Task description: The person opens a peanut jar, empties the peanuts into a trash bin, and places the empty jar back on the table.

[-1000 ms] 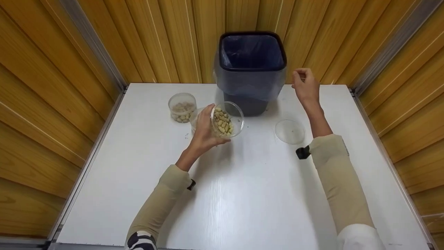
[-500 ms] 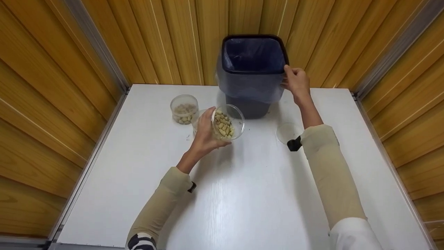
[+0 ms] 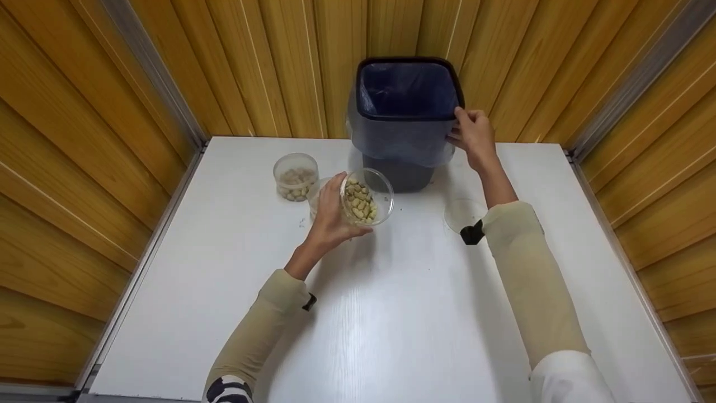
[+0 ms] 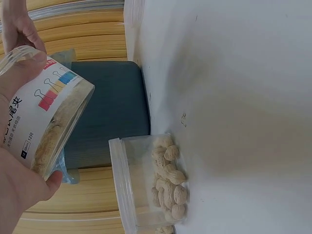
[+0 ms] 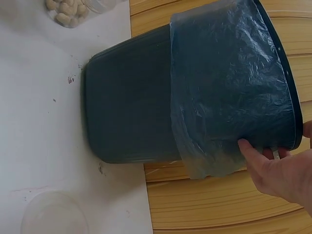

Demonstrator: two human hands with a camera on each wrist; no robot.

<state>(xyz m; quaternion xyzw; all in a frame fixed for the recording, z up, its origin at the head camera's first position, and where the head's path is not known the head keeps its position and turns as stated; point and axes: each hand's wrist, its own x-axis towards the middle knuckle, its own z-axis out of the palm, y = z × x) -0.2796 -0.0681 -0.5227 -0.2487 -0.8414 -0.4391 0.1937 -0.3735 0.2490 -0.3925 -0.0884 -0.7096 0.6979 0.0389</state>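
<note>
The left hand grips a clear round tub, tilted, with peanuts inside; in the left wrist view the tub bears a printed label. At the back stands a dark bin lined with a bluish bag. The right hand pinches the bin's rim at its right corner; in the right wrist view the hand's fingertips touch the bag's outside. Behind the left hand a second tub is partly hidden; in the left wrist view this tub holds peanuts.
Another clear tub with nuts stands at the back left. A clear round lid lies right of the bin's front, partly under the right wrist. Small crumbs lie on the white table. Wood-patterned walls enclose the back and sides.
The right hand has moved left from beside the bin and taken hold of its rim. The left hand keeps the tilted tub in nearly the same place.
</note>
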